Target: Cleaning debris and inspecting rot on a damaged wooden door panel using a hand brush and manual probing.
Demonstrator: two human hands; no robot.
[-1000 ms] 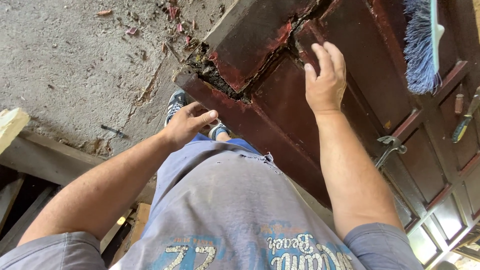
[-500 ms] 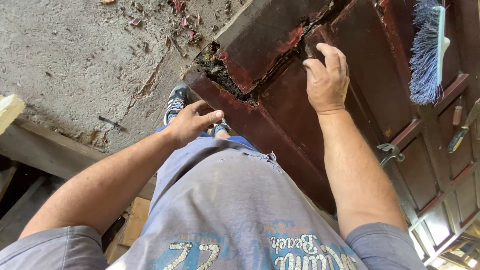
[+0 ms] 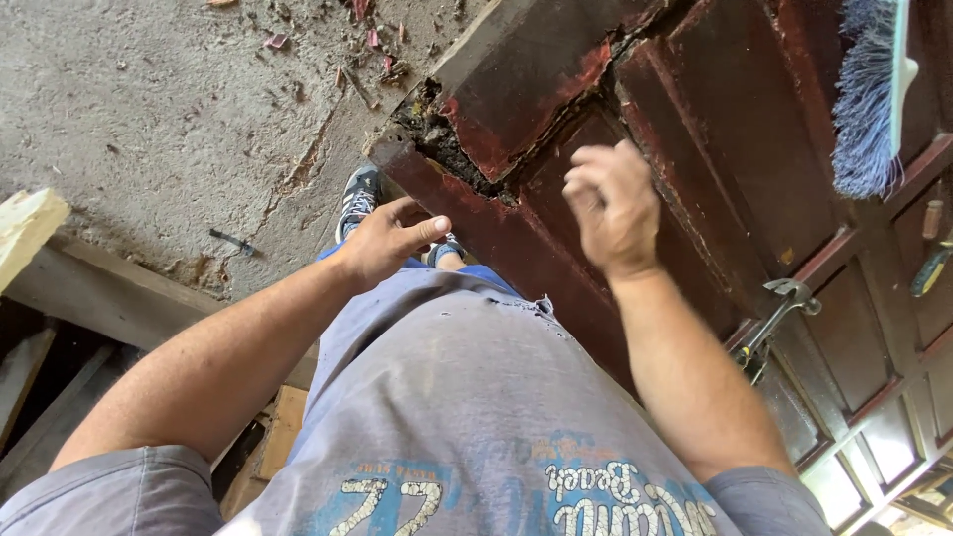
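Change since earlier frame: right hand (image 3: 613,206) has lifted off the door panel and now hangs just above it, blurred; left hand (image 3: 389,238) stays by the door's lower edge.
Right hand: empty, fingers loosely curled, holding nothing.
Left hand: empty, open, thumb out, just beside the broken corner (image 3: 437,139) but apart from it.
Door: dark red panelled door (image 3: 715,129) lying flat before the person, its near corner split, with rotten, crumbling wood showing in the gap.
On the door: blue-bristled brush (image 3: 866,99) at the far edge; metal wrench (image 3: 774,316) on a rail; screwdriver with yellow-and-black handle (image 3: 931,270) further right.
Floor: concrete floor (image 3: 149,129) strewn with red paint flakes and splinters; a shoe (image 3: 357,199) shows below the left hand.
Technique note: judged from the split, the loose piece is best pressed or pried close to the crack while the other hand steadies the frame, fingers kept clear of splinters.
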